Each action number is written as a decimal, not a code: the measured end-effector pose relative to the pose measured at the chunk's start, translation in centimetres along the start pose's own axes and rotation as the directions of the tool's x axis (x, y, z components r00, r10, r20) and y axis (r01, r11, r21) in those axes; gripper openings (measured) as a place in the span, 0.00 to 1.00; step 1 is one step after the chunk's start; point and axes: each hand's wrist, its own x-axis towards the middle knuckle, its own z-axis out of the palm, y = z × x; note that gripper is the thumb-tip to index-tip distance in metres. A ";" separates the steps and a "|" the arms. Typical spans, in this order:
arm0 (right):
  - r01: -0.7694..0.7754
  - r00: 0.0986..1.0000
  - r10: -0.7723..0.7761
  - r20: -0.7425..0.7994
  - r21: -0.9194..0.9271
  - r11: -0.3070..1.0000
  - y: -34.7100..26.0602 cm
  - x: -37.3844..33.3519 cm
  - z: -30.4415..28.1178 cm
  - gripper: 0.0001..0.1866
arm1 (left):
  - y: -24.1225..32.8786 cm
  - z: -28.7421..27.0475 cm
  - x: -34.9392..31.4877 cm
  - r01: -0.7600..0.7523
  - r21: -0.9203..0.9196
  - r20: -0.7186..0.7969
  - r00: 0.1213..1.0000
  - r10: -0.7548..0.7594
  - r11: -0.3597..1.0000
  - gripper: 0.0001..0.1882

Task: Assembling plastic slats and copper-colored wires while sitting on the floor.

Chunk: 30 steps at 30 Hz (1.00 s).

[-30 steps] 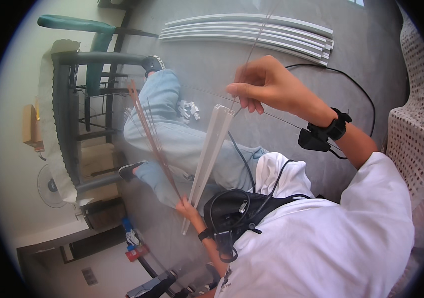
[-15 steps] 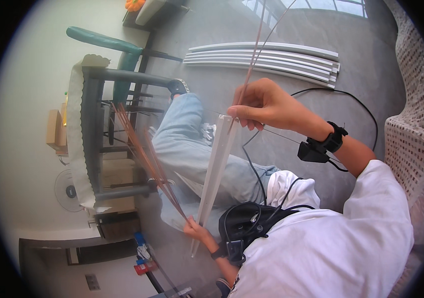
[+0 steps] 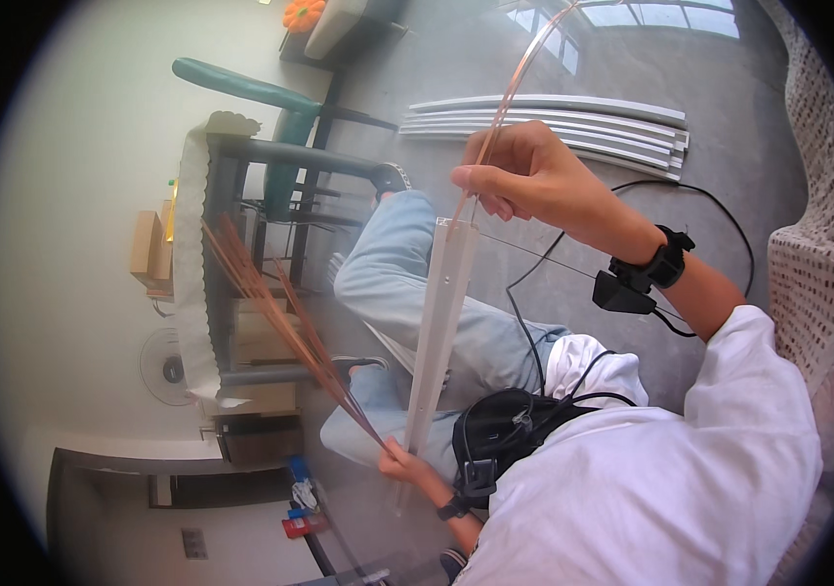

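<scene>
My right hand (image 3: 524,181) pinches a few long, thin copper-coloured rods (image 3: 505,103) between thumb and fingers. They curve up past the hand, and their lower ends sit at the top end of a white channel strip (image 3: 441,313) with small holes. The strip slants down in front of my legs. Lower down, my left hand (image 3: 402,464) is closed around the gathered end of a fanned bundle of similar brown rods (image 3: 295,337). That hand is beside the strip's lower part; whether it also grips the strip I cannot tell.
Several white strips (image 3: 544,122) lie on the grey floor. A black cable (image 3: 729,210) loops there too. To the left stand a dark table with a scalloped cloth (image 3: 197,273), a green seat (image 3: 241,83) and a fan (image 3: 168,366). A knitted cover (image 3: 817,283) hangs at the right.
My right hand has moved slightly up from the channel strip's end, with the rods still pinched. The whole view has shifted a little. My left hand keeps its hold on the bundle.
</scene>
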 end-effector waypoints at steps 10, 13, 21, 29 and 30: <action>0.072 0.997 -0.071 -0.011 0.153 0.986 0.3 1.0 0.0 0.12 | 2.3 -3.3 -0.3 -0.024 0.072 -0.031 0.999 0.026 0.997 0.21; 0.162 0.987 -0.156 -0.046 0.193 0.968 0.5 1.6 -0.1 0.12 | 2.5 -3.4 -0.3 -0.024 0.081 -0.057 0.998 0.028 0.996 0.21; 0.198 0.975 -0.177 -0.132 0.175 0.964 1.0 2.3 -0.9 0.12 | 2.7 -3.8 -0.4 0.014 0.134 -0.030 0.999 -0.010 0.991 0.19; 0.206 0.975 -0.195 -0.104 0.105 0.973 1.2 2.2 -1.3 0.14 | 3.2 -3.8 -0.3 0.032 0.143 -0.037 0.999 -0.027 0.989 0.18; 0.203 0.978 -0.193 -0.083 0.127 0.971 1.2 2.2 -1.4 0.14 | 3.2 -3.7 -0.4 0.072 0.148 -0.051 0.997 -0.065 0.986 0.18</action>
